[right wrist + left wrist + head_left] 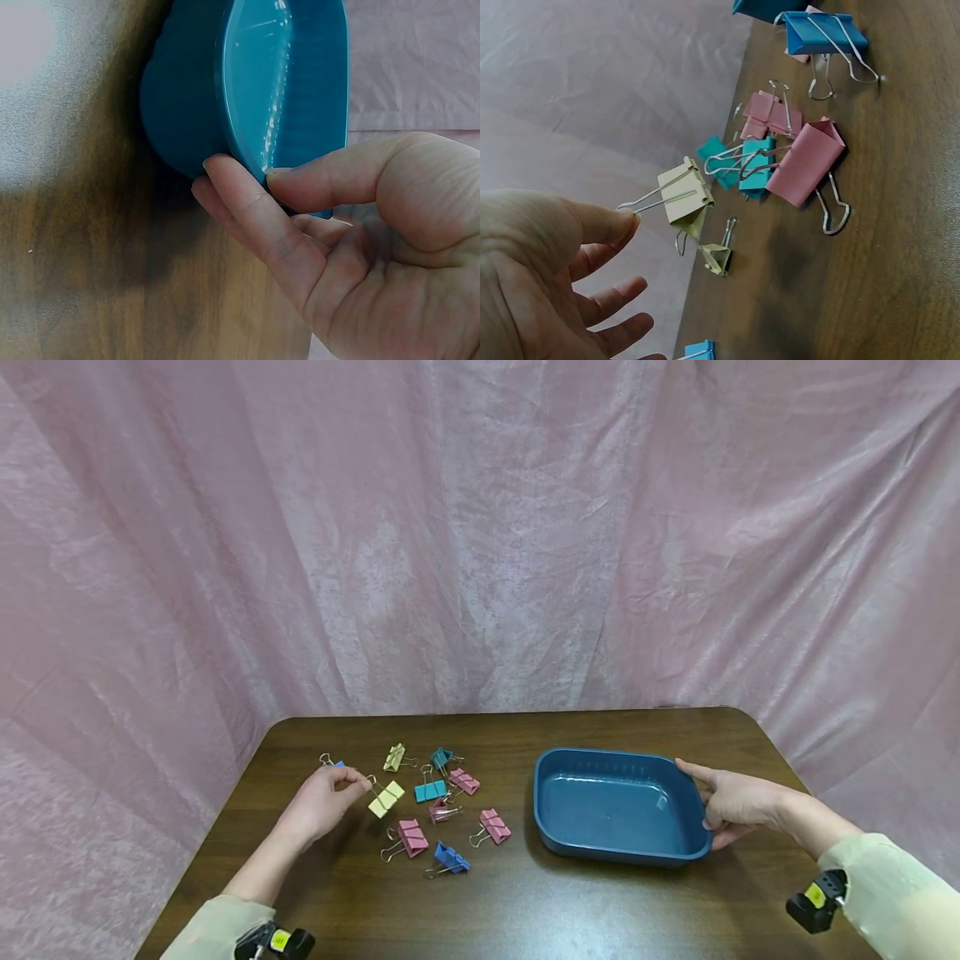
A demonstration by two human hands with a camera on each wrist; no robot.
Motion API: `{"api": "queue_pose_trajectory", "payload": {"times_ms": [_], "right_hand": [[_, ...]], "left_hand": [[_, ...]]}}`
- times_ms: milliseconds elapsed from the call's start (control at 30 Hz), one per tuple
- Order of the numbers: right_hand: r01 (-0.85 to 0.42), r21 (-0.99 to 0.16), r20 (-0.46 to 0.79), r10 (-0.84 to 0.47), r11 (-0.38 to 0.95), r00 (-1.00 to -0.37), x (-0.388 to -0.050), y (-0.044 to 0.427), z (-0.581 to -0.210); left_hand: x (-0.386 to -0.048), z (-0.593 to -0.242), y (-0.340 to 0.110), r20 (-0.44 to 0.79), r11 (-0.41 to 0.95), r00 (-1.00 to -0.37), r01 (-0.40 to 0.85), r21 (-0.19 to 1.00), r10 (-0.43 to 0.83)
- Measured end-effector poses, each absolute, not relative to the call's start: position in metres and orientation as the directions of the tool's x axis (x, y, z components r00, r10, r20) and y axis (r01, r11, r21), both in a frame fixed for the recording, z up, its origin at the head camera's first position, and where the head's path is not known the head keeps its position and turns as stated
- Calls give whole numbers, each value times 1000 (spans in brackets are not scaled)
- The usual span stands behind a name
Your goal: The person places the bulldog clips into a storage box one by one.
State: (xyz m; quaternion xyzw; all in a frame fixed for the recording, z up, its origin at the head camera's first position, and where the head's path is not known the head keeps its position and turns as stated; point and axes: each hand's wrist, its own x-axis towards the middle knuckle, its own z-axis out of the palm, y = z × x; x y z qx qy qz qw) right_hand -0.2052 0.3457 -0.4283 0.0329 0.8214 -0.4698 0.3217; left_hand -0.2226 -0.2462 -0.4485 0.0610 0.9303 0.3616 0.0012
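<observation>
My left hand [326, 802] pinches a pale yellow binder clip [386, 800] by one wire handle, between thumb and index finger. In the left wrist view this clip [682, 196] hangs above the table, its other fingers spread apart below. At the right, a blue rectangular tray [615, 853] lies on the table. My right hand [746, 802] grips the tray's right end; the right wrist view shows the thumb [322, 180] at the rim and fingers against the outer wall. Nearest the left hand is a blue clip [339, 764], mostly hidden behind it.
Several binder clips lie loose between the left hand and the tray, among them a second yellow one [394, 757], a turquoise one [430, 791], a pink one [412, 837] and a blue one [452, 858]. A pink curtain [480, 543] hangs behind the wooden table [495, 910].
</observation>
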Motion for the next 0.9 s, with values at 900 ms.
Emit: {"api": "queue_pose_trajectory", "payload": {"times_ms": [900], "right_hand": [[391,-755,-570,-232,527,-788,-208,347,-427]], "left_hand": [[-224,-423,-224,116,714,-980,197,672,161]]}}
